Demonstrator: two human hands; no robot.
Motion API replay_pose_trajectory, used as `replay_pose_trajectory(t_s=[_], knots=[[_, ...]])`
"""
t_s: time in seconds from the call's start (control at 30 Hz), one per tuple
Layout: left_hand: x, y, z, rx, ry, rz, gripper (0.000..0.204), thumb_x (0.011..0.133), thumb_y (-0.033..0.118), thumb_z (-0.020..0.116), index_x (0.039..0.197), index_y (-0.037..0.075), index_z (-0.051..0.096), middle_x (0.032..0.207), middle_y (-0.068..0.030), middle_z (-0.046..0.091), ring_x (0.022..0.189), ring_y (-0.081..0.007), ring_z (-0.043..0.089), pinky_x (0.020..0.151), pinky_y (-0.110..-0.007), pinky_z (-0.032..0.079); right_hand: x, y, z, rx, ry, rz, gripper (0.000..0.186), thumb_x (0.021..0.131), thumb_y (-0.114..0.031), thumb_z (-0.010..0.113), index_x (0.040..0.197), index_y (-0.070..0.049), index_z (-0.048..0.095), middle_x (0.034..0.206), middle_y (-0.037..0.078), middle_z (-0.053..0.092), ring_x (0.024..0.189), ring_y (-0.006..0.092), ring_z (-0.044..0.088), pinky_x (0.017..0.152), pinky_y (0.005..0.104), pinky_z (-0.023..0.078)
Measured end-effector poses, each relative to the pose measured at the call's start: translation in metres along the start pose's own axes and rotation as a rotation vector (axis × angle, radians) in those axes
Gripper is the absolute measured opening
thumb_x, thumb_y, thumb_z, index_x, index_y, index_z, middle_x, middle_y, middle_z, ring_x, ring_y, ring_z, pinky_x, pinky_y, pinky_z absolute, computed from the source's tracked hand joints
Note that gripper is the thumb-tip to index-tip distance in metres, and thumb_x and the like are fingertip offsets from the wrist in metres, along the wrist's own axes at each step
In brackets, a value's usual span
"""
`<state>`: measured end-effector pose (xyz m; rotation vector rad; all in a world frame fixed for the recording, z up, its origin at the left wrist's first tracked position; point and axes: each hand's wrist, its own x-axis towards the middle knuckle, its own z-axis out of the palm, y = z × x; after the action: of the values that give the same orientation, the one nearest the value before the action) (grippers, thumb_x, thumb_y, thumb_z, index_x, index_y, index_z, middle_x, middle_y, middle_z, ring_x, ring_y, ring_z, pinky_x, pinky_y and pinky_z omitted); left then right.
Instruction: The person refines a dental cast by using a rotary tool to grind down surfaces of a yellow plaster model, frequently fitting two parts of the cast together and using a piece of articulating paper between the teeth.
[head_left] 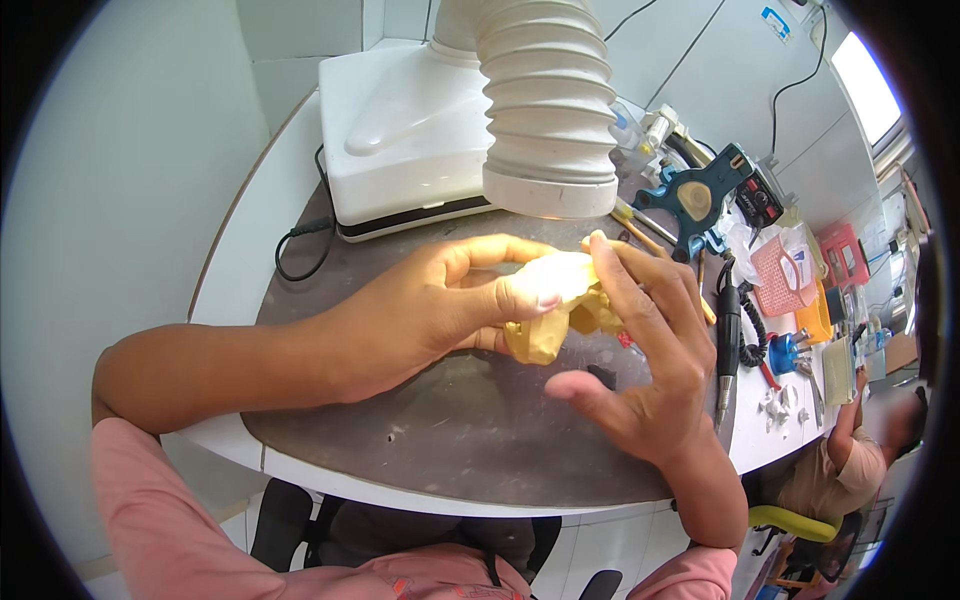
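Note:
A yellow dental plaster cast (541, 338) is held up over the grey work mat, just below the mouth of the white suction hose (551, 150). My left hand (448, 290) grips its left side, thumb across the front and fingers behind. Bright light washes out the cast's upper face. On the other side my right hand (660, 362) has its fingertips against the cast's upper right edge, while its thumb sticks out well apart below. That hand is spread and does not grip the cast.
A white box-shaped machine (410, 140) stands behind my left hand. To the right lie a black handpiece (728, 335) with a coiled cord, a dark green articulator (700, 195), a pink basket (782, 275) and a blue-topped burner (788, 352). Another person (850, 465) sits at far right.

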<state>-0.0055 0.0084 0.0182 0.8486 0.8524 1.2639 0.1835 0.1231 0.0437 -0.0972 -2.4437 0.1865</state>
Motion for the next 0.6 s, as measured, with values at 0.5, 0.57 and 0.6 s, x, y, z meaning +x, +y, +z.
replay_pose_trajectory(t_s=[0.5,0.57,0.6], knots=[[0.002,-0.003,-0.007,-0.161,0.063,-0.122,0.050,0.104,0.040,0.038,0.132,-0.001,0.045,0.118,-0.0147,0.061,0.095,-0.0177,0.065,0.084,-0.029,0.053,-0.004,0.006,-0.008,0.270,-0.075,0.066,0.047,0.075,-0.019,0.082,0.116,-0.002,0.066,0.116,0.020,0.062,0.093,0.0267,0.066,0.080,0.0342,0.056],[0.001,-0.002,-0.003,-0.212,0.094,-0.126,0.048,0.103,0.037,0.045,0.133,-0.001,0.044,0.118,-0.0153,0.061,0.096,-0.0169,0.065,0.086,-0.029,0.054,-0.007,0.007,-0.006,0.375,-0.072,0.179,0.046,0.077,-0.019,0.082,0.116,-0.002,0.065,0.116,0.020,0.062,0.095,0.0260,0.066,0.080,0.0342,0.057],[-0.001,-0.002,0.000,-0.116,0.100,-0.096,0.046,0.101,0.029,0.052,0.134,-0.001,0.042,0.117,-0.0148,0.062,0.097,-0.0158,0.065,0.088,-0.028,0.053,-0.008,0.008,-0.005,0.480,-0.068,0.292,0.046,0.078,-0.020,0.082,0.117,-0.001,0.065,0.117,0.020,0.061,0.098,0.0253,0.066,0.081,0.0341,0.057]])
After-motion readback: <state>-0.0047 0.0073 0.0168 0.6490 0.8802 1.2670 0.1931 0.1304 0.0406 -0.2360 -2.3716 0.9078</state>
